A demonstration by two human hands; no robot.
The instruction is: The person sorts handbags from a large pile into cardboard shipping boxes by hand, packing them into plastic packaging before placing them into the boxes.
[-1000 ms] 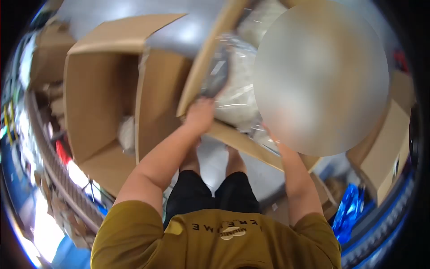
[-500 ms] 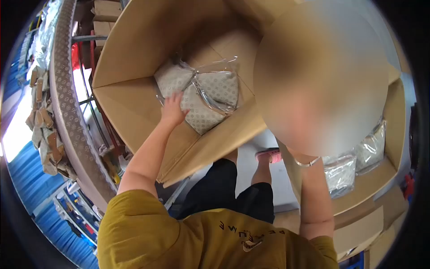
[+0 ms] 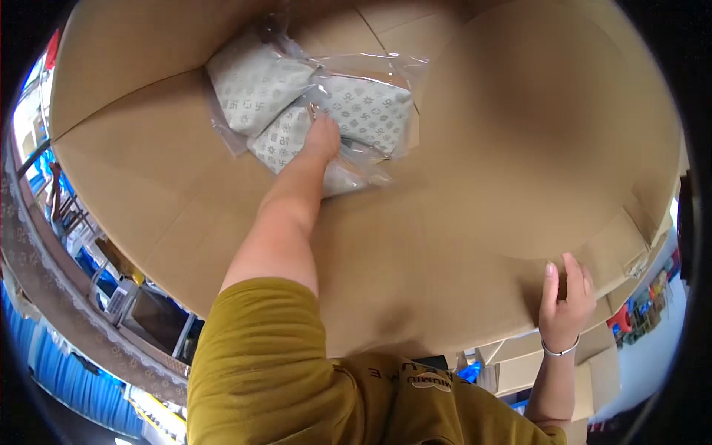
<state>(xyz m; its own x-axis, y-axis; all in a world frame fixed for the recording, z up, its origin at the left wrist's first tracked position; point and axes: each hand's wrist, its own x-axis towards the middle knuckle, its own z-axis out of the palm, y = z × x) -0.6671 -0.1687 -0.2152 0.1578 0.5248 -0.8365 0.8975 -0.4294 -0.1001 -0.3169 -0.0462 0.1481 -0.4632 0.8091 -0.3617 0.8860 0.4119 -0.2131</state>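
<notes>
Three pale grey patterned packs in clear plastic lie inside the big cardboard box: a left pack (image 3: 259,85), a right pack (image 3: 371,111) and a front pack (image 3: 278,141). My left hand (image 3: 324,139) reaches deep into the box and closes on the front pack, with its fingertips at the pack's upper edge. Part of that pack is hidden under the hand and forearm. My right hand (image 3: 567,304), with a bracelet at its wrist, rests at the near right rim of the box, its fingers stretched out and holding nothing.
Tall walls of the cardboard box (image 3: 178,185) surround the packs. Left of it runs a patterned, lace-edged surface (image 3: 74,319), with blue material (image 3: 59,371) below. More cardboard (image 3: 519,371) stands behind my right wrist. A blurred round patch covers the box's right side.
I have leaned further over the box. My left hand has moved from the left packs' edge onto the front pack. My right hand has come from the right-hand box to this box's rim.
</notes>
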